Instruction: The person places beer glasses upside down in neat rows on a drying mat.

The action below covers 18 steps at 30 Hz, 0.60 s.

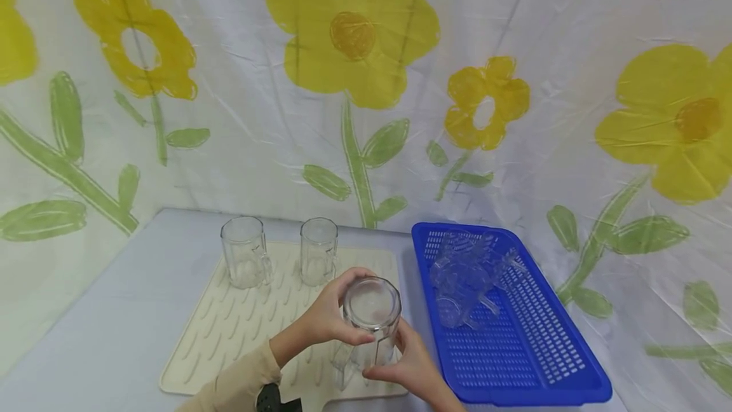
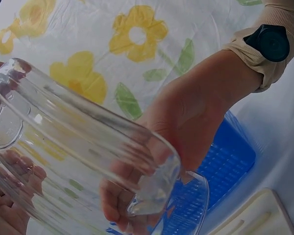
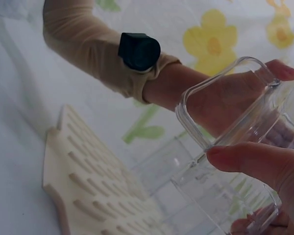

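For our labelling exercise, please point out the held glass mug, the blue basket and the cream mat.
Held glass mug [image 1: 373,305]: head view, on its upward-facing round end.
Blue basket [image 1: 480,351]: head view, on a bare part of its floor.
Cream mat [image 1: 229,326]: head view, on its ridged surface.

We had room over the front left of the ribbed drying mat [image 1: 208,342] and the tabletop [image 1: 114,329] beside it. Behind, the left standing mug [image 1: 241,253] and the right standing mug [image 1: 317,250] left us a gap; rightward, the held mug [image 1: 373,304], the high-rimmed blue basket [image 1: 492,361] and its heaped glassware [image 1: 460,278] blocked us.
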Each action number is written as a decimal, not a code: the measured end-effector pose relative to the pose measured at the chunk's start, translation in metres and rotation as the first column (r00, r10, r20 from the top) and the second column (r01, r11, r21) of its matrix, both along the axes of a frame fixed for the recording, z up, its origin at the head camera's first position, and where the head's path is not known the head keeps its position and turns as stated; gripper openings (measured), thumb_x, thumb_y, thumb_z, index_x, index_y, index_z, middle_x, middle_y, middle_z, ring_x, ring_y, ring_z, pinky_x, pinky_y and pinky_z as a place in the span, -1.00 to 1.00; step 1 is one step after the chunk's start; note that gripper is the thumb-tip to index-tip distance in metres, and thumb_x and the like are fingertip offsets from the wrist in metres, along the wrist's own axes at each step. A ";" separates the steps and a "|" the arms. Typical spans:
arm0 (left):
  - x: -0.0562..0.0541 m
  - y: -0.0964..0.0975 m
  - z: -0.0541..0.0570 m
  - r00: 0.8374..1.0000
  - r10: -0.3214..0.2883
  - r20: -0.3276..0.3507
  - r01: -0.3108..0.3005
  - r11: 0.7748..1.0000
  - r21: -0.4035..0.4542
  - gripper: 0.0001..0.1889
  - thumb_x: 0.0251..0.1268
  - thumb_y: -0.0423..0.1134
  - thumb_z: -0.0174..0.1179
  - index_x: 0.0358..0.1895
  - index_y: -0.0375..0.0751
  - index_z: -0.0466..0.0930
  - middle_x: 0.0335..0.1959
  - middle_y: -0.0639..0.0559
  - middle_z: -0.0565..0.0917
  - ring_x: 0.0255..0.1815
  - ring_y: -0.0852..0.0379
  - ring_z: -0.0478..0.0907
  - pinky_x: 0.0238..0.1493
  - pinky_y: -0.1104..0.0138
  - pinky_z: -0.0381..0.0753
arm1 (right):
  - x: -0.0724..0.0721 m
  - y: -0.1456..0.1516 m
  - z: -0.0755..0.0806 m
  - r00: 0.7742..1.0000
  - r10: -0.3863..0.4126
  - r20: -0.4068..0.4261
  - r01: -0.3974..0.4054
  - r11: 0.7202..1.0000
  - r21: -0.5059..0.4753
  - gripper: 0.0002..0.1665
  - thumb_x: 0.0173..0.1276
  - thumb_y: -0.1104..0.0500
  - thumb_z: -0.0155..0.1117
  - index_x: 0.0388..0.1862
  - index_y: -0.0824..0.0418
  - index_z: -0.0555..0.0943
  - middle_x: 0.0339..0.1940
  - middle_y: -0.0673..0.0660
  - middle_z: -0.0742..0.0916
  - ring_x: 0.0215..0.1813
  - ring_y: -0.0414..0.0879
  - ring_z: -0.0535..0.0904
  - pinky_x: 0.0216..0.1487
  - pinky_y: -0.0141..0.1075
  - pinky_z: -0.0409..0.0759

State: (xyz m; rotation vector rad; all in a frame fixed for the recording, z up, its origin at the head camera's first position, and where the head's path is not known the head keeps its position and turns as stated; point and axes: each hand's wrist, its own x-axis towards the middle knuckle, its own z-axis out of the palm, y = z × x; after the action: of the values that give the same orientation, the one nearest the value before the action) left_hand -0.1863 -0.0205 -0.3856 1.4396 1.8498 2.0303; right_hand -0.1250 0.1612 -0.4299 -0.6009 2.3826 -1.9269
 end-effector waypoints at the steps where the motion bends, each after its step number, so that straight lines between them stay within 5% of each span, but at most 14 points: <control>1: 0.000 0.000 0.000 1.000 -0.001 -0.002 0.001 1.000 -0.002 -0.27 -0.28 -0.37 0.41 0.10 -0.40 0.27 -0.03 -0.20 0.43 -0.08 -0.02 0.43 -0.14 0.16 0.50 | 0.000 0.000 0.000 1.000 -0.003 0.010 0.003 1.000 -0.001 0.01 -0.19 0.27 0.51 0.28 0.25 0.22 0.19 0.12 0.44 0.23 -0.09 0.27 0.19 -0.29 0.22; 12: -0.002 0.004 -0.003 0.999 0.016 0.040 -0.012 0.995 -0.096 -0.27 -0.31 -0.40 0.41 0.10 -0.35 0.30 -0.05 -0.14 0.47 -0.10 0.02 0.44 -0.14 0.19 0.50 | 0.005 0.002 -0.020 0.997 -0.074 -0.017 0.074 0.997 0.003 -0.10 -0.11 0.26 0.48 0.24 0.28 0.28 0.20 0.15 0.43 0.25 -0.11 0.23 0.18 0.13 0.12; 18: -0.012 0.007 -0.007 0.994 0.108 -0.005 -0.107 0.987 -0.117 -0.25 -0.30 -0.41 0.42 0.11 -0.37 0.27 -0.04 -0.15 0.45 -0.09 0.01 0.42 -0.16 0.20 0.51 | 0.005 0.007 -0.025 0.992 -0.122 -0.042 0.124 0.991 0.050 -0.05 0.00 0.24 0.41 0.33 0.35 0.13 0.29 0.33 0.27 0.28 0.19 0.10 0.14 0.22 0.10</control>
State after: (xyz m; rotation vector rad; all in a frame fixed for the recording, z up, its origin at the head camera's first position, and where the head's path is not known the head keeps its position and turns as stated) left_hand -0.1987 -0.0138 -0.3923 1.3366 2.0505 1.9291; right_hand -0.1201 0.1678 -0.4548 -0.5044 2.5426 -1.9084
